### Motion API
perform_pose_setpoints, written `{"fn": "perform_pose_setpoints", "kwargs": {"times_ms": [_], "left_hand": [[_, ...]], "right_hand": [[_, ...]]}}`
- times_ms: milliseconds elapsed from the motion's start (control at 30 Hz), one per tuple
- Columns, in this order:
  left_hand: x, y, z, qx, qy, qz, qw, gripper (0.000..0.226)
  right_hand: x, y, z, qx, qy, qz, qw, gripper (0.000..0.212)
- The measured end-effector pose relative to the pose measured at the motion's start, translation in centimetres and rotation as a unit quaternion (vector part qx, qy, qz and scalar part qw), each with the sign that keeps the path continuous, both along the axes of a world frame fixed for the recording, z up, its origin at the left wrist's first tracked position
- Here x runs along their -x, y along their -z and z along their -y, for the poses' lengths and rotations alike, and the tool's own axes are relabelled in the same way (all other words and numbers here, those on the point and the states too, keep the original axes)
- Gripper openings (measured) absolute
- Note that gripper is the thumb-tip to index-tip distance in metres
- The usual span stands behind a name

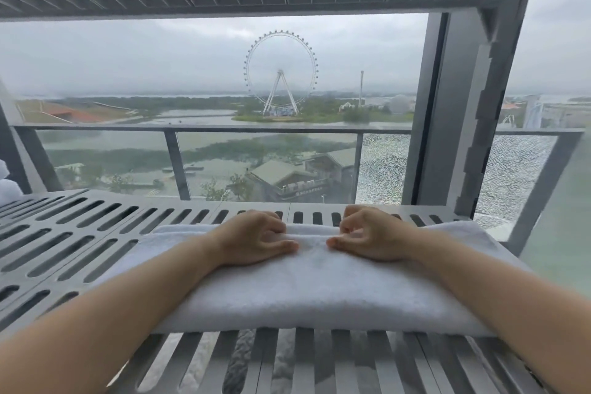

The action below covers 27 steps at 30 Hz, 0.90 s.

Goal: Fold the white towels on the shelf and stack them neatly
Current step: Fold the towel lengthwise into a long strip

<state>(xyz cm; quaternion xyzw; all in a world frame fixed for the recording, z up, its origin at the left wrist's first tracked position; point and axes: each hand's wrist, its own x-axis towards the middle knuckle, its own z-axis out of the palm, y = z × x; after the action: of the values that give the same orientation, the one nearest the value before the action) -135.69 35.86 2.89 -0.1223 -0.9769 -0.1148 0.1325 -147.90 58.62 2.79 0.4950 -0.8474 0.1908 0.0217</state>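
On the shelf [80, 233], white towel [319, 291] (folded), both hands [256, 238] [372, 238] pinching it

You looked out on an overcast sky [160, 51] and flat grey daylight. A Ferris wheel [280, 70] stood far off at centre, with water [198, 112] near it. A glass balcony railing [224, 128] ran across; its right-hand panel [383, 169] was shattered. A grey pillar [447, 105] rose on the right, with roofed buildings [287, 174] below.

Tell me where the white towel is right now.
Head view: the white towel lies on the slatted shelf, right of centre, the left hand and right hand pinching its far fold.
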Motion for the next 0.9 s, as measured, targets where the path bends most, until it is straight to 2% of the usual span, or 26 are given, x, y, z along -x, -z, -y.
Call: {"fn": "perform_pose_setpoints", "kwargs": {"times_ms": [100,300,400,500,600,733,900], "left_hand": [[-0.8,-0.1,0.3,0.024,0.011,0.003,1.0,0.045],[-0.2,-1.1,-2.6,0.041,0.001,0.057,0.998,0.043],[1.8,-1.5,-6.4,0.071,-0.006,0.092,0.993,0.045],[3.2,-1.4,-8.7,0.093,-0.01,0.098,0.991,0.042],[3.4,-0.7,-9.0,0.096,-0.002,0.059,0.994,0.038],[2.8,0.4,-8.4,0.042,0.022,0.018,0.999,0.04],[2.2,0.5,-8.0,0.054,0.018,-0.077,0.995,0.032]], "right_hand": [[-1.1,-0.2,-0.1,-0.047,-0.005,-0.002,0.999,0.057],[-2.6,0.4,-0.3,0.044,0.001,-0.06,0.997,0.043],[-2.9,0.2,-0.6,0.046,0.018,-0.113,0.992,0.035],[-2.9,0.1,-2.2,0.029,0.034,-0.123,0.991,0.032],[-2.4,-0.1,-4.4,0.011,0.059,-0.116,0.991,0.04],[-1.7,-0.7,-6.0,-0.022,0.078,-0.078,0.994,0.05],[-0.3,-2.0,-7.9,-0.044,0.111,-0.053,0.991,0.064]]}}
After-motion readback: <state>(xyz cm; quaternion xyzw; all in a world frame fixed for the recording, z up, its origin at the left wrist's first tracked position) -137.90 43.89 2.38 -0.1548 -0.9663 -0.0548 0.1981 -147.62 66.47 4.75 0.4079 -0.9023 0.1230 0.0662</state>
